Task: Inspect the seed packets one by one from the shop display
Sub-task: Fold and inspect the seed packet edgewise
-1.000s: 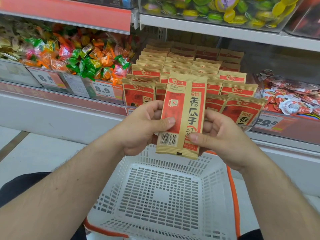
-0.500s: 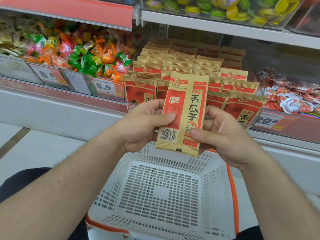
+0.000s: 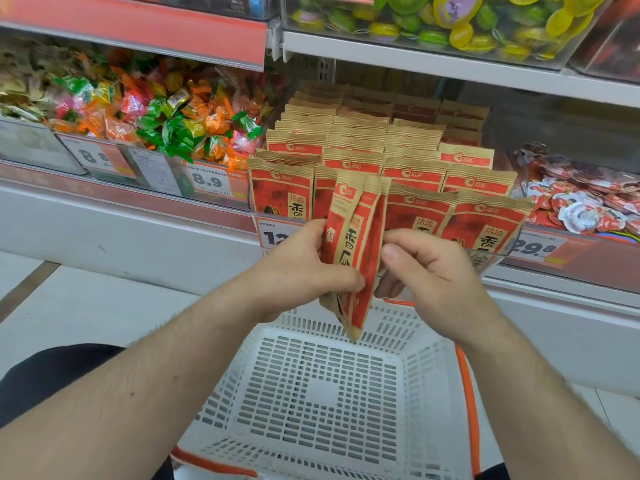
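Basket: a white slotted basket [image 3: 332,403] with orange trim sat lowest in view, below both forearms, nothing in it.
Left hand: the left hand [image 3: 304,268] gripped the seed packet [image 3: 356,251], thumb across its lower front, fingers curled behind.
Right hand: the right hand [image 3: 426,268] had its fingers curled in at the packet's right edge; I could not tell whether they actually pinched it.
Seed packet: red and tan, held above the basket's far rim, turned nearly edge-on and creased lengthwise, its lower corner pointing down.
Display: rows of matching packets [image 3: 388,150] stood upright in a clear tray just behind the hands.
Price tags: tags [image 3: 211,180] lined the shelf edge.
Left bins: wrapped candies [image 3: 166,116] lay heaped.
Right bin: small red and white sweets [image 3: 585,206].
Top shelf: green and yellow sweets [image 3: 433,22] in a clear box.
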